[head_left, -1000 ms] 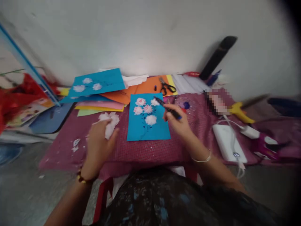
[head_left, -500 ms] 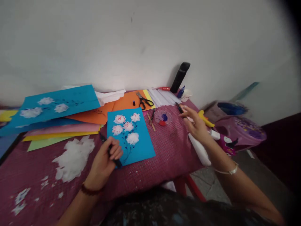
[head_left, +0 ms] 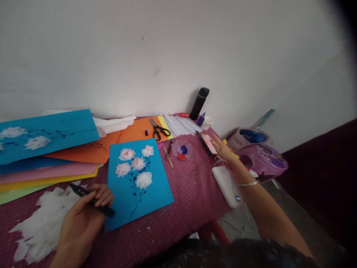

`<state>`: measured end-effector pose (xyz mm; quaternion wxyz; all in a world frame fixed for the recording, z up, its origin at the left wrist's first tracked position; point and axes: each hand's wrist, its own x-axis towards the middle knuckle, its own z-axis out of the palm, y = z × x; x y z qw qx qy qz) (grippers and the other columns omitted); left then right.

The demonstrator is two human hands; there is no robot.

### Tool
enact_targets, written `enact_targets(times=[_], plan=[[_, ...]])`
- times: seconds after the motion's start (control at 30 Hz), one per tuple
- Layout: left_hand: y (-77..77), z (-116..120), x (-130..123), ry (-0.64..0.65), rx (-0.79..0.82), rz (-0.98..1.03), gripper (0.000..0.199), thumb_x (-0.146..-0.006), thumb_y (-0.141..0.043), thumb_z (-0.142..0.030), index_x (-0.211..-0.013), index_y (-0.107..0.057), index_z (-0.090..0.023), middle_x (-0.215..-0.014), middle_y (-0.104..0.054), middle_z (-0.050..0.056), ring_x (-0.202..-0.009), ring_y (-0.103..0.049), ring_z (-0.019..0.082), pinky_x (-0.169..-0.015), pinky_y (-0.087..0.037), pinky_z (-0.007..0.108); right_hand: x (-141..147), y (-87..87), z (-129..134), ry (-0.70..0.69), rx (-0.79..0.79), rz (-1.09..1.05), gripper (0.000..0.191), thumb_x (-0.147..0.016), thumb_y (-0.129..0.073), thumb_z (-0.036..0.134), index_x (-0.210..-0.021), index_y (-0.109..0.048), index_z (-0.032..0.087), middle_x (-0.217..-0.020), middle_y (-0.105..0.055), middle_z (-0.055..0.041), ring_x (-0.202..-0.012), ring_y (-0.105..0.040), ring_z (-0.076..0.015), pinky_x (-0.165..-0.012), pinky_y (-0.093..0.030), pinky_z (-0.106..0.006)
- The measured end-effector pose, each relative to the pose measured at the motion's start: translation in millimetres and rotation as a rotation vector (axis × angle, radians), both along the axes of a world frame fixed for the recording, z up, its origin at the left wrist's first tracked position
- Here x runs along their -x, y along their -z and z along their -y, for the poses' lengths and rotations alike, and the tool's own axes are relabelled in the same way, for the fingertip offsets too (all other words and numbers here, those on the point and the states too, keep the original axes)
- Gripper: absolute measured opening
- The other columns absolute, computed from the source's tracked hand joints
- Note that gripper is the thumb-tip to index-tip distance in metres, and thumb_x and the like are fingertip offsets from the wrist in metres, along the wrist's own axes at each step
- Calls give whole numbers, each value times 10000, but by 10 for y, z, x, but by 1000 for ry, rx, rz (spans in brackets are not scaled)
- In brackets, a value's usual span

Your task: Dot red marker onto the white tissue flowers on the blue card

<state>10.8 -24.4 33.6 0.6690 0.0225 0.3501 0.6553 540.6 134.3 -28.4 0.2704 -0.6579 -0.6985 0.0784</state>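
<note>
My left hand (head_left: 90,214) is closed around a black marker (head_left: 80,190), held at a slant over the lower left corner of a blue sheet (head_left: 156,193). White flowers (head_left: 144,180), some tinted red, and dark painted stems and leaves cover that sheet. Over at the right, my right hand (head_left: 222,149) has its fingers stretched out, touching a phone (head_left: 209,143) with a lit pinkish screen that lies on the table. A white pouch (head_left: 224,182) rests just below this hand. Between the sheet and the phone sits a clear paint dish (head_left: 178,144) with blue and red paint.
Torn white tissue (head_left: 44,216) lies at the left below stacked coloured papers (head_left: 50,173) and another blue flower sheet (head_left: 64,128). Scissors (head_left: 158,130), a black bottle (head_left: 199,104) and a paper cup (head_left: 208,122) stand along the wall side. A purple stool (head_left: 245,160) is beyond the right edge.
The view has turned right. My right hand has flattened onto the phone, and more of the white pouch shows. My left hand, still holding the marker, has shifted left of the sheet's flowers.
</note>
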Motion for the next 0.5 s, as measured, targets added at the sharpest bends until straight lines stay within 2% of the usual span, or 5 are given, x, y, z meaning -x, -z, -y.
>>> enact_targets(times=[0.13, 0.23, 0.4, 0.5], plan=[[-60, -6, -45, -14, 46, 11, 223, -704, -422, 58, -775, -482, -145, -701, -361, -30, -487, -436, 65, -423, -440, 178, -53, -12, -30, 13, 23, 11, 953, -885, -200, 808, -1499, -456, 126, -1492, -516, -204, -1370, -521, -340, -1160, -394, -507], [-82, -6, -54, -22, 64, 18, 234, -701, -410, 72, -766, -471, -145, -705, -362, -29, -486, -439, 61, -423, -436, 172, -44, -11, -35, 8, 31, 8, 930, -889, -204, 805, -1496, -463, 151, -1490, -528, -182, -1375, -520, -321, -1167, -390, -493], [0, -18, -24, -18, 72, 18, 232, -689, -444, 63, -782, -488, -146, -705, -364, -31, -490, -441, 66, -427, -439, 181, -14, -38, -37, 8, 34, -10, 970, -866, -204, 835, -1472, -490, 133, -1467, -544, -204, -1360, -532, -337, -1157, -397, -518], [50, -21, 0, -8, 70, 12, 217, -692, -471, 45, -784, -496, -150, -706, -382, -31, -495, -440, 66, -436, -449, 185, 44, -176, -10, 14, 19, -28, 983, -878, -196, 819, -1493, -445, 94, -1429, -569, -230, -1358, -527, -351, -1141, -401, -549]])
